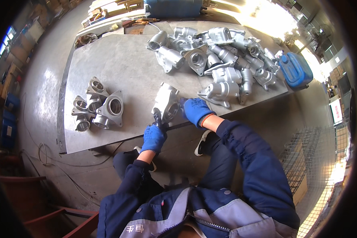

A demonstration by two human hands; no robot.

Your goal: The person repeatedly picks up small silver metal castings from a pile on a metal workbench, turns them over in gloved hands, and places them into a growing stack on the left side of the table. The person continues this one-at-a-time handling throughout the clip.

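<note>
A silvery metal casting (165, 96) with a tubular body and round openings is at the table's near edge, between my hands. My left hand (154, 137), in a blue glove with dark fingertips, grips its near left side. From the right, my right hand (196, 110), gloved the same way, holds the casting's side with bent fingers. Part of the casting's lower end is hidden behind the gloves. I cannot tell whether it rests on the table or is slightly lifted.
Several similar castings form a pile (222, 59) on the far right of the metal table (123, 59). A smaller group (114, 106) stands at the left. Beyond the right edge is a blue jerrycan (295, 70). Wire mesh (301, 154) stands at the lower right.
</note>
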